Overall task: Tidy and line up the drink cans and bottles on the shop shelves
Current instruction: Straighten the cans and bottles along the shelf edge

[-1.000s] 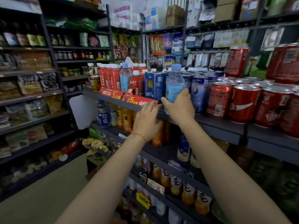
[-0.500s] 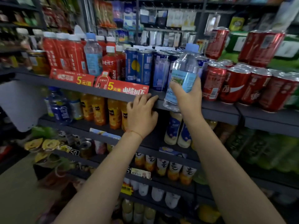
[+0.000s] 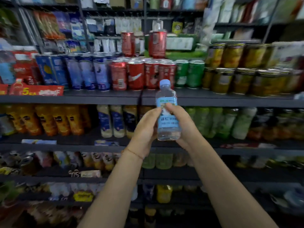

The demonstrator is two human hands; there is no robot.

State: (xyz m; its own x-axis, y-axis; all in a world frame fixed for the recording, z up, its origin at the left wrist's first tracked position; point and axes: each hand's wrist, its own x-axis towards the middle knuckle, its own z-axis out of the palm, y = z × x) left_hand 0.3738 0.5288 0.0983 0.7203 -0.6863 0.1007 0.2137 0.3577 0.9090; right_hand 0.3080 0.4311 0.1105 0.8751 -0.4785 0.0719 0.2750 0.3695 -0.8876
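Water bottle (image 3: 167, 111) — clear liquid inside — in both hands.

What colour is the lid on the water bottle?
Light blue: the water bottle has a pale blue cap, seen in the head view.

We are in a small shop. Dark metal shelves (image 3: 102, 97) run in tiers, packed with goods in rows: red cans (image 3: 135, 75), blue cans (image 3: 87, 73), green cans (image 3: 189, 74), orange bottles (image 3: 57, 120) below. A red price strip (image 3: 41, 91) marked 5 fronts the left shelf edge, and packets (image 3: 49, 25) hang far behind.
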